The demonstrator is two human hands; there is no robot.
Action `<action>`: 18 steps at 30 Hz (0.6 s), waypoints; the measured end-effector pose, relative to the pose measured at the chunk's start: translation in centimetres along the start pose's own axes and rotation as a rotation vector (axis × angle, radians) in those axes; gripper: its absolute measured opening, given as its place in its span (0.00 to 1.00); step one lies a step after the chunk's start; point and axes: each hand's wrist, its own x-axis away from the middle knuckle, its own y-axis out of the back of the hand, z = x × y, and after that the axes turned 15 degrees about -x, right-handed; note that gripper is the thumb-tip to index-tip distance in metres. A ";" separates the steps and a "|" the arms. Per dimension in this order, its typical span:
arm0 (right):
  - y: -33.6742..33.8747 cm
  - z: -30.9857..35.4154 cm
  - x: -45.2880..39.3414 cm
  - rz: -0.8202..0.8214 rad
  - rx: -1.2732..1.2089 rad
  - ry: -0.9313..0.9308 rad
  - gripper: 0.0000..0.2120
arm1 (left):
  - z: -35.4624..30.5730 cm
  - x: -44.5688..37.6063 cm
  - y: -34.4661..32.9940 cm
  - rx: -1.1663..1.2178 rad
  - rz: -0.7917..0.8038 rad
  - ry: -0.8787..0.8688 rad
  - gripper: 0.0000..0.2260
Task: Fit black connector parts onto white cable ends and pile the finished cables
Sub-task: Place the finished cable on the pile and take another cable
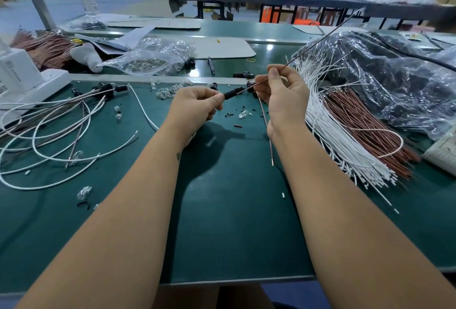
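Left hand: my left hand [197,105] pinches the black connector part [230,95] between thumb and fingertips, holding it by its rear end just above the green bench mat [234,197].
Right hand: my right hand [283,96] pinches a thin reddish-brown wire [320,41] between thumb and forefinger; its near end runs to the connector's mouth, and its far end points up and away to the right.
Second wire: a second reddish-brown wire [267,133] hangs below my right palm; I cannot tell how that hand grips it.
Connector feel: small, hard moulded plastic, matte, roughly cylindrical. I judge it light and rigid, best held by the body, clear of the open end.
Wire feel: slim and springy, smooth-jacketed. I judge it will buckle if pushed from far back, so the pinch belongs close to the tip.
White cable stock: a thick fanned bundle of white cables [345,141] lies to my right, with a reddish-brown bundle [365,126] on top of it. They look flexible and slippery, likely to slide apart.
Finished pile: cables [61,123] with black ends lie looped loosely on the mat at my left.
Loose bits: small glass bulbs [243,114] and black offcuts lie scattered near my hands. The bulbs look fragile, and I would keep my wrists off them.
Bag: a crinkled clear plastic bag [150,59] of small parts sits further back.
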 end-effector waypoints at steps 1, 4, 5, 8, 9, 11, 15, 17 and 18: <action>0.0 0.0 0.0 -0.007 -0.005 0.001 0.07 | 0.0 0.0 0.0 0.000 0.001 0.001 0.06; 0.0 0.0 0.0 -0.017 -0.018 -0.004 0.07 | 0.0 0.0 0.1 -0.004 0.001 0.001 0.06; -0.1 0.0 0.1 -0.007 -0.012 -0.008 0.07 | 0.0 0.0 0.0 -0.004 0.001 0.003 0.06; -0.2 -0.2 0.3 0.065 0.036 -0.030 0.08 | -0.2 0.1 -0.1 0.005 -0.002 0.009 0.06; -0.3 -0.3 0.4 0.100 0.061 -0.043 0.08 | -0.2 0.1 -0.1 0.008 -0.001 0.010 0.06; -0.5 -0.6 0.7 0.172 0.121 -0.075 0.08 | -0.3 0.1 -0.2 0.003 -0.008 0.007 0.06; -0.6 -0.9 1.0 0.226 0.266 -0.129 0.09 | -0.2 0.1 -0.1 0.012 -0.059 -0.024 0.07; -0.6 -0.8 1.2 0.242 0.232 -0.210 0.08 | -0.1 0.1 -0.1 0.014 -0.069 -0.050 0.07; -0.6 -0.7 1.2 0.249 0.184 -0.251 0.07 | -0.1 0.1 0.0 0.013 -0.071 -0.062 0.07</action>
